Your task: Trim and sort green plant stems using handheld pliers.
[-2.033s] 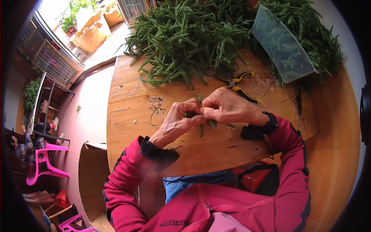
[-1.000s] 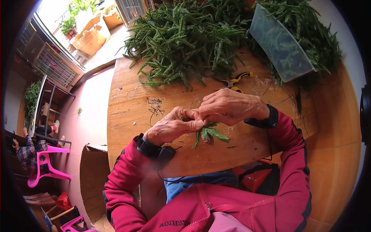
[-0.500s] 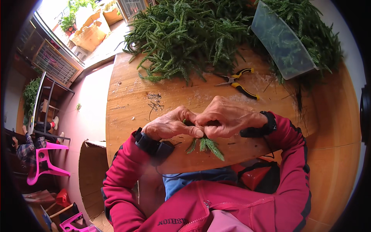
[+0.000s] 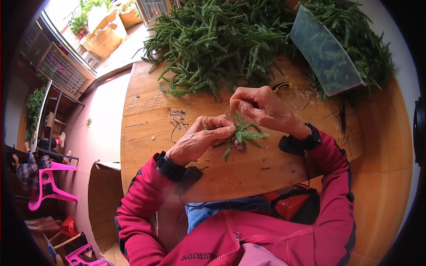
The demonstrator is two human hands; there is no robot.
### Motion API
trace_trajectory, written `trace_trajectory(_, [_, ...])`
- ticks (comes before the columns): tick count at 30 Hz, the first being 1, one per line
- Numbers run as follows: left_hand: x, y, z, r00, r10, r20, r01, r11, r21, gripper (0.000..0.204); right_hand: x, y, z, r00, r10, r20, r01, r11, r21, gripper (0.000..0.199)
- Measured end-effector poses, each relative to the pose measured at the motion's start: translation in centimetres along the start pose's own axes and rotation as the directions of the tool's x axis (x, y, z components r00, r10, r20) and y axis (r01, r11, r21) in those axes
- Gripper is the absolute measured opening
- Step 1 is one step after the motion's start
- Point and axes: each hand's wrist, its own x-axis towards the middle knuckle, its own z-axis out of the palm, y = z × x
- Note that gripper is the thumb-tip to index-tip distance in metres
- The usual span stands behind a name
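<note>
Sprig (image 4: 252, 134), held in front of the heap (image 4: 217, 48). The left hand (image 4: 199, 138) pinches it; the right hand (image 4: 264, 106), nearer the heap, is narrowly closed, on what I cannot tell. Apparent step: working the sprig; next calls for a steady left pinch.

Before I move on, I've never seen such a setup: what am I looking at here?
There is no machine, just a person's two bare hands, seen by a wide fisheye camera worn on the head and looking down, so straight edges bend. The left hand pinches a small green needle-leaved sprig with a brown lump in it. The right hand is curled shut just above; anything thin in it is too small to tell. On the brown wooden table lie a heap of green needle-leaved branches and a yellow-and-black tool handle, partly hidden; a translucent plastic bin is tilted among the branches.
</note>
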Motion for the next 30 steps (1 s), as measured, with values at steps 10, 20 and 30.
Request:
trace_trajectory(10, [-0.1,-0.3,-0.6,0.999,0.014,-0.032,-0.019,0.986,-0.167,0.016,0.5,1.6,-0.8,0.966,-0.203,0.160,0.210,0.977,-0.027,0.024])
trace_trajectory(20, [0.5,-0.8,-0.3,0.991,0.101,-0.083,-0.112,0.984,-0.140,0.021,0.5,1.9,-2.6,0.996,-0.072,0.053,0.083,0.965,-0.249,0.018])
trace_trajectory(30, [-0.2,-0.6,-0.4,0.962,0.180,-0.203,-0.205,0.972,-0.111,0.011,-6.0,5.0,-5.2,0.993,0.064,-0.097,-0.115,0.645,-0.755,0.048])
